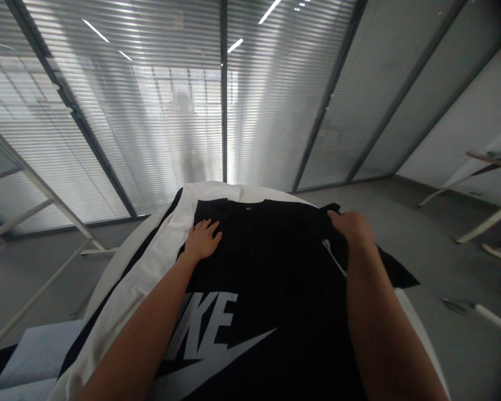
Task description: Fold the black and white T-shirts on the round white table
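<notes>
Black T-shirt lies spread on a pale worktop.
The left hand rests flat on it, fingers parted, holding nothing; the right hand appears to pinch a sleeve, its fingers partly hidden. White cloth runs beneath, at left.

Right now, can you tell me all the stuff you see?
T-shirt: one, black with pale print, spread in the middle
Cloth: one, white, left of the shirt
Tabletop: one, off-white, under the clothes
Partition with blinds: one, grey, across the back
Metal frame: one, pale, left
Papers: at least two, white, lower left
Side table: one, brown-edged, far right
Floor: one, grey, all around
Left hand: one, bare, flat on the shirt
Right hand: one, bare, gripping the sleeve
</notes>
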{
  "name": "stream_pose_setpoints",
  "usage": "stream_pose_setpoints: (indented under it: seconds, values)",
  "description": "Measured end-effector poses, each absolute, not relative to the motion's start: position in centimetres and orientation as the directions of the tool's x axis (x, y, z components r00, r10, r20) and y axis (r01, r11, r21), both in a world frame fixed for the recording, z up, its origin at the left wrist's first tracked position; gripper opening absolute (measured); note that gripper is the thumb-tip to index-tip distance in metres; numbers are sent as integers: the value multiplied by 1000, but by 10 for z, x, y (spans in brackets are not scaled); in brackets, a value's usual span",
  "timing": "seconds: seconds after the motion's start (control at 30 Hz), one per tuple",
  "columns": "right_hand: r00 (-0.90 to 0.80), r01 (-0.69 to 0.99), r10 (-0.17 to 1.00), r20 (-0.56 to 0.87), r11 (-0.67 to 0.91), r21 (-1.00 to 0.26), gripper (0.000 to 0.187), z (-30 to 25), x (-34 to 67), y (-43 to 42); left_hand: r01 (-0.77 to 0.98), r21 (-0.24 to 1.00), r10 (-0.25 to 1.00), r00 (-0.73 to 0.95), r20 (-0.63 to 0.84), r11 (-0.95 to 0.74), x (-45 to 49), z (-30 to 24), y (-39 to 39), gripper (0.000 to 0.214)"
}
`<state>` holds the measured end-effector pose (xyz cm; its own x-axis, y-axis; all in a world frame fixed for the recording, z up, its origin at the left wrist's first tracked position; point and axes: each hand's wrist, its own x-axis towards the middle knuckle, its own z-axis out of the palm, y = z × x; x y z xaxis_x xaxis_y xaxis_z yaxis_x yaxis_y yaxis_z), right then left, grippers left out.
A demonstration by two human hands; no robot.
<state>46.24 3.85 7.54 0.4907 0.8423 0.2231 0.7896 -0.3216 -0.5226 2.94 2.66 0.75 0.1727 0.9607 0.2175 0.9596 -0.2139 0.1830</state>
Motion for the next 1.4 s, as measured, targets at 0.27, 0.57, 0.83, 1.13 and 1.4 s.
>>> stream_pose_setpoints:
  seconds: [0.27, 0.57, 0.83, 1.13, 1.4]
  values:
    - [492, 794, 847, 204, -341, -503, 49, 66, 452, 55, 958, 200, 963, 164, 213, -207, 30, 9, 26, 54]
    - [414, 744, 871, 264, -156, -650, 67, 78, 444, 51, 961, 190, 962, 156, 222, -200, 31, 8, 27, 53]
    - [226, 816, 854, 468, 96, -569, 76, 91, 421, 45, 958, 202, 961, 158, 228, -205, 30, 8, 27, 53]
    - [-343, 879, 936, -77, 291, -377, 67, 78, 361, 38, 956, 199, 958, 169, 233, -217, 30, 7, 27, 54]
    - [-23, 973, 990, -140, -10, -230, 70, 21, 326, 45, 960, 183, 959, 167, 229, -211, 31, 6, 28, 54]
